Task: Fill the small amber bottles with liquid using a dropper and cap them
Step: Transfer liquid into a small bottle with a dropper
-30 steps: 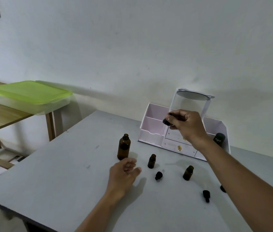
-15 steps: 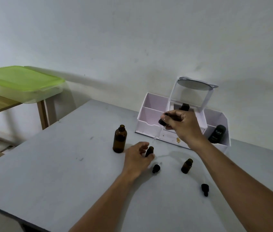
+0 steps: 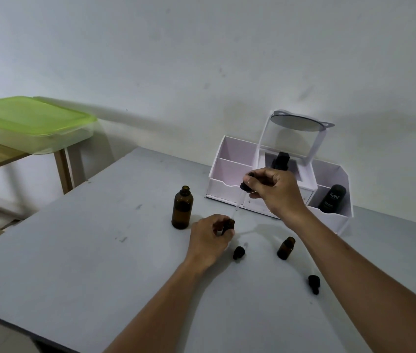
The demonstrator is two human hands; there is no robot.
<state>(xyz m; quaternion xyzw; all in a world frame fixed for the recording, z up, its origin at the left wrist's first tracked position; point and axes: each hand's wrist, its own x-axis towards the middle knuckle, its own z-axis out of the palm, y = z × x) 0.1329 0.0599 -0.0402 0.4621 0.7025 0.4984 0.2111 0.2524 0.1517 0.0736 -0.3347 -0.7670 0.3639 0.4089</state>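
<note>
– So, where is the dropper (image 3: 245,186), and which way does it point?

– The right hand (image 3: 275,192) pinches its black bulb between thumb and curled fingers, above the far middle of the grey table (image 3: 100,250). Its long axis is tilted: bulb up and to the right, clear glass tube slanting down and to the left. The tip hangs just over the mouth of a small amber bottle (image 3: 229,224); whether it touches the rim cannot be told.

– And who steadies that bottle?

– The left hand (image 3: 210,238) does, with fingers curled around it, and it stands upright on the table with its neck pointing up.

– What stands around it?

– A larger amber bottle (image 3: 182,207), open and upright, is just to the left. A second small amber bottle (image 3: 286,248) stands uncapped to the right, apart from both hands. Two black dropper caps lie on their sides: one (image 3: 239,252) just near of the left hand, the other (image 3: 314,284) nearer and further right.

– Behind them?

– A white organizer (image 3: 227,171) sits against the wall, with a black bottle (image 3: 332,200) leaning in its right compartment.
</note>
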